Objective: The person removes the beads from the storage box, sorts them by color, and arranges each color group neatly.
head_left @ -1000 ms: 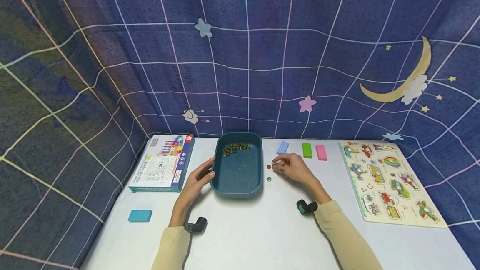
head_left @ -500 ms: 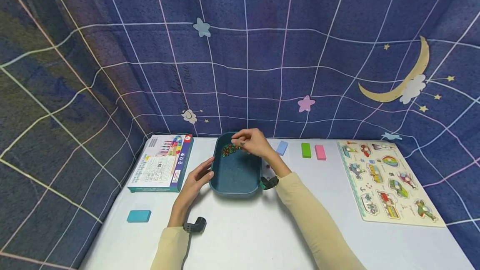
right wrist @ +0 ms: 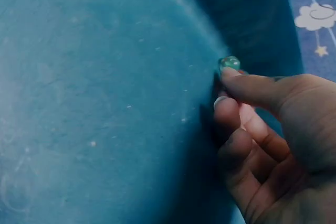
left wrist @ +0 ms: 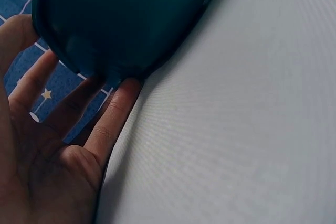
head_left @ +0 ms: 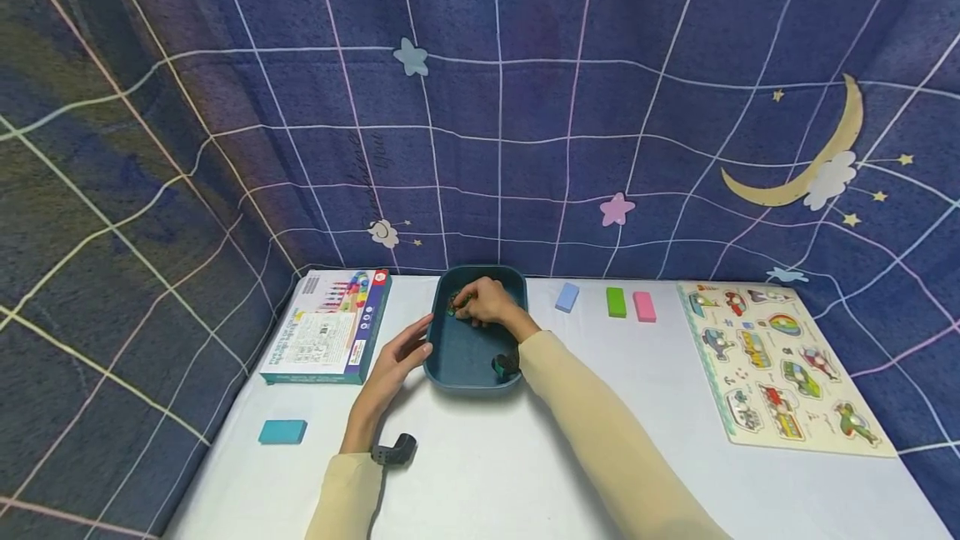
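Note:
A deep teal tray (head_left: 480,373) stands upright on the white table. My left hand (head_left: 393,363) rests against its left side, fingers extended and fingertips at the wall, as the left wrist view (left wrist: 68,145) shows too. Down inside the tray, my right hand (head_left: 487,302) pinches a small speckled green bead (right wrist: 230,63) between thumb and fingers, close over the bottom. Several small red and green beads (head_left: 452,303) lie at the tray's far left; the right hand hides most of them.
A flat toy box (head_left: 322,327) lies left of the tray, with a teal block (head_left: 282,432) nearer me. Blue (head_left: 567,297), green (head_left: 616,302) and pink (head_left: 643,307) blocks lie behind on the right. Farther right is a wooden picture puzzle board (head_left: 783,369). A patterned curtain (head_left: 525,107) hangs behind.
My right hand has moved left from two small beads on the table right of the tray, over the tray, then down inside it. The left hand has stayed at the tray's side.

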The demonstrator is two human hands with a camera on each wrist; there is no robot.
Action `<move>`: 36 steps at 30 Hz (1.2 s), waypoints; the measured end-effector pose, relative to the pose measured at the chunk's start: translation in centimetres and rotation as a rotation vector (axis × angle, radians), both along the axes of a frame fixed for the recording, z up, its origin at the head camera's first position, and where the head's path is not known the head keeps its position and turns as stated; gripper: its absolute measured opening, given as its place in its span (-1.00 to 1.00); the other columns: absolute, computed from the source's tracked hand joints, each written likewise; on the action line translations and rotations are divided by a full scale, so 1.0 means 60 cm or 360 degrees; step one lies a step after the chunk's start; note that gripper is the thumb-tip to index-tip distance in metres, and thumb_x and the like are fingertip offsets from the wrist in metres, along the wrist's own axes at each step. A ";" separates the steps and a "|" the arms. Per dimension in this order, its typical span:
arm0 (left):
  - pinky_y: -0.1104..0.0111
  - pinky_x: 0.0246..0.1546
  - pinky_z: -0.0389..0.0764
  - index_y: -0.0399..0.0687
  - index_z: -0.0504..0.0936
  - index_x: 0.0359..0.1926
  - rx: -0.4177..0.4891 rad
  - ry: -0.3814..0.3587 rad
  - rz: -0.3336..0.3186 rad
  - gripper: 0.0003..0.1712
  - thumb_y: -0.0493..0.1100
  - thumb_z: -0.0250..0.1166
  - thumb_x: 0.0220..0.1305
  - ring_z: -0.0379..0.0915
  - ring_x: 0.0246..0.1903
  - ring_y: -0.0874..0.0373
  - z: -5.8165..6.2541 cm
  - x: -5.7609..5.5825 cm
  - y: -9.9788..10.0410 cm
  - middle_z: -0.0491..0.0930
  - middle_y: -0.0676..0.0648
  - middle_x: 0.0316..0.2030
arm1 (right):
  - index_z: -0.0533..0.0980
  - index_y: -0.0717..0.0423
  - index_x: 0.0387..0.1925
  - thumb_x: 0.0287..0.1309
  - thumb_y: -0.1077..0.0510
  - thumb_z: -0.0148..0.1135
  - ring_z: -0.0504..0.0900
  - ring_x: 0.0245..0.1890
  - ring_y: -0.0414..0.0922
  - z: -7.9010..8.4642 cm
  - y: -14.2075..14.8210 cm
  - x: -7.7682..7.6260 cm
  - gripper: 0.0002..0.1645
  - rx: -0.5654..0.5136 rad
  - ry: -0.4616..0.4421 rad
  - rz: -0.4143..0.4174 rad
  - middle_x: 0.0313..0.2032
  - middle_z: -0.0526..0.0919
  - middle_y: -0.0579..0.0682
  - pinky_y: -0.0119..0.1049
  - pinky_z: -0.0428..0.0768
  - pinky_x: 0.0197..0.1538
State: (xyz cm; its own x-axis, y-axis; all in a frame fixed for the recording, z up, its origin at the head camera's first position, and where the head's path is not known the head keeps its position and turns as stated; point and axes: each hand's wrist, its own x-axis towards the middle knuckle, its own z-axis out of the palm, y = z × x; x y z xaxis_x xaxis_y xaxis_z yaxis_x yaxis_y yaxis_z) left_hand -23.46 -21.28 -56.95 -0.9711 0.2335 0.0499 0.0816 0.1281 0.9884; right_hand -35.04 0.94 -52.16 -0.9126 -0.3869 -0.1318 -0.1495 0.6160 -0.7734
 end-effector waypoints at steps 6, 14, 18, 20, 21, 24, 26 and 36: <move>0.53 0.20 0.58 0.08 0.36 0.59 0.0009 0.0007 -0.0005 -0.35 -0.11 0.24 0.56 0.30 0.54 -0.26 -0.003 0.001 0.001 0.32 -0.18 0.59 | 0.81 0.10 -0.14 0.19 0.22 0.54 0.54 -0.72 -0.27 0.000 -0.003 0.006 -0.81 0.0020 -0.0003 0.0001 -0.68 0.63 -0.11 -0.44 0.52 -0.62; 0.37 0.28 0.61 0.07 0.37 0.59 -0.0020 -0.0015 0.0018 -0.35 -0.10 0.25 0.55 0.33 0.52 -0.26 0.002 0.001 0.001 0.33 -0.21 0.58 | 0.77 0.14 -0.01 0.31 0.14 0.47 0.76 -0.48 0.16 0.054 0.038 0.006 -0.74 -0.0161 0.0081 0.0056 -0.33 0.81 0.31 -0.11 0.71 -0.45; 0.21 0.34 0.61 0.09 0.38 0.58 -0.0044 -0.0027 0.0043 -0.34 -0.08 0.27 0.54 0.35 0.51 -0.25 0.004 0.001 0.003 0.35 -0.21 0.57 | 0.73 0.19 0.07 0.35 0.12 0.44 0.70 -0.31 0.46 0.080 0.090 0.019 -0.67 -0.0313 0.0130 0.0077 -0.27 0.79 0.36 -0.05 0.66 -0.45; 0.17 0.36 0.61 0.07 0.37 0.58 -0.0052 -0.0021 0.0043 -0.34 -0.09 0.26 0.54 0.35 0.51 -0.26 0.003 0.001 0.003 0.34 -0.22 0.58 | 0.73 0.20 0.07 0.35 0.12 0.44 0.67 -0.33 0.47 0.083 0.122 0.033 -0.66 -0.0358 0.0161 0.0049 -0.32 0.79 0.28 -0.16 0.59 -0.50; 0.15 0.37 0.60 0.07 0.38 0.58 -0.0057 -0.0017 0.0046 -0.34 -0.09 0.26 0.54 0.35 0.52 -0.26 0.002 0.002 0.003 0.34 -0.22 0.58 | 0.73 0.20 0.06 0.35 0.11 0.45 0.67 -0.34 0.46 0.082 0.139 0.042 -0.67 -0.0366 0.0176 0.0019 -0.33 0.79 0.23 -0.20 0.57 -0.50; 0.13 0.39 0.58 0.08 0.37 0.58 -0.0061 -0.0013 0.0040 -0.34 -0.09 0.25 0.55 0.33 0.52 -0.27 0.000 0.004 0.004 0.33 -0.22 0.58 | 0.75 0.16 0.00 0.31 0.10 0.48 0.66 -0.50 0.19 0.063 0.189 0.072 -0.70 -0.0334 0.0244 -0.0085 -0.35 0.78 0.09 -0.33 0.51 -0.51; 0.08 0.41 0.57 0.10 0.37 0.58 -0.0058 -0.0012 0.0036 -0.35 -0.08 0.25 0.55 0.32 0.53 -0.26 0.000 0.005 0.005 0.33 -0.21 0.58 | 0.76 0.16 -0.03 0.29 0.10 0.49 0.65 -0.55 0.03 0.042 0.218 0.093 -0.71 -0.0297 0.0276 -0.0138 -0.34 0.79 0.09 -0.36 0.52 -0.50; -0.10 0.43 0.52 0.18 0.38 0.58 -0.0089 0.0002 0.0041 -0.36 -0.05 0.24 0.56 0.32 0.53 -0.27 -0.002 0.002 0.001 0.32 -0.18 0.59 | 0.77 0.21 -0.15 0.26 0.24 0.47 0.51 -0.51 -0.31 -0.046 0.292 0.133 -0.84 -0.0105 0.0360 -0.0244 -0.43 0.76 0.02 -0.45 0.49 -0.39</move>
